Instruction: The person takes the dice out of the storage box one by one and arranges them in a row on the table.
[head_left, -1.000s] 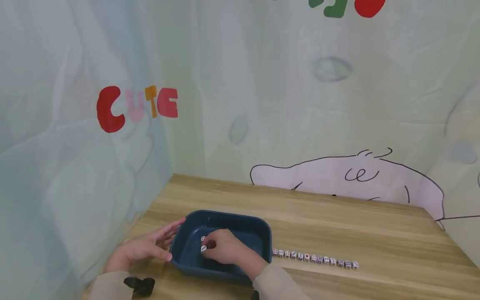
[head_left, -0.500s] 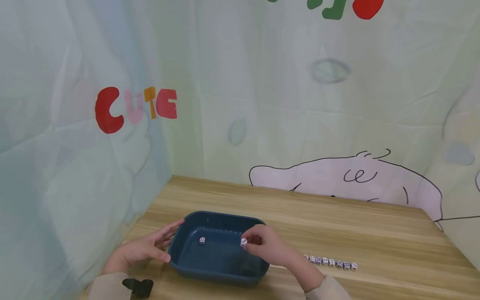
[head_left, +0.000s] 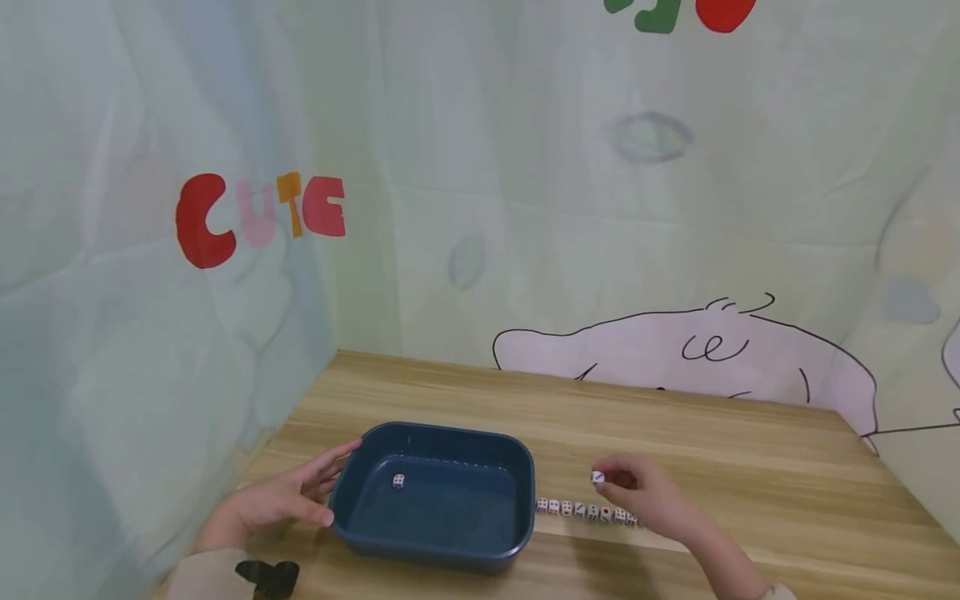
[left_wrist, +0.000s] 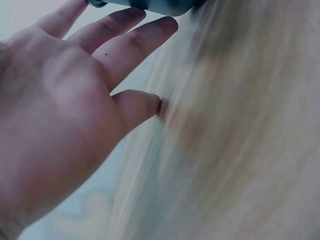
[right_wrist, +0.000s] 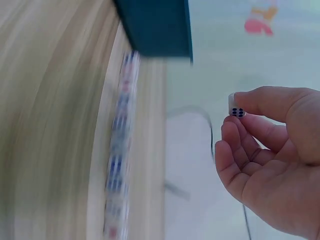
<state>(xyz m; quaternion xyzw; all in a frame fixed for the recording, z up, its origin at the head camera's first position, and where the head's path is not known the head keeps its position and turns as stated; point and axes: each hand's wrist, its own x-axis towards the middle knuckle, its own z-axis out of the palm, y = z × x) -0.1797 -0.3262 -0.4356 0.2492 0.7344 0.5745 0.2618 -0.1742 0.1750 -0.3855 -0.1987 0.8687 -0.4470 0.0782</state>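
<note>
My right hand (head_left: pixel 651 497) pinches a white die (head_left: pixel 597 477) between thumb and index finger, above the table to the right of the blue tray (head_left: pixel 431 546). In the right wrist view that die (right_wrist: pixel 236 106) shows a face with dark blue pips. One other die (head_left: pixel 398 481) lies inside the tray, toward its left side. My left hand (head_left: pixel 279 504) is at the tray's left end, fingers extended and touching its rim. In the left wrist view the fingers of this hand (left_wrist: pixel 65 100) are spread, with the tray's edge at the tips.
A row of several dice (head_left: pixel 580 510) runs rightward from the tray along the wooden table (head_left: pixel 420 387); my right hand hides its far end. Printed cloth walls (head_left: pixel 562 208) stand behind and to the left. A black strap piece (head_left: pixel 267 578) is near the left sleeve.
The right hand has lifted one die out of the tray and carried it right, above the row. One die stays in the tray. The left hand keeps its place at the tray.
</note>
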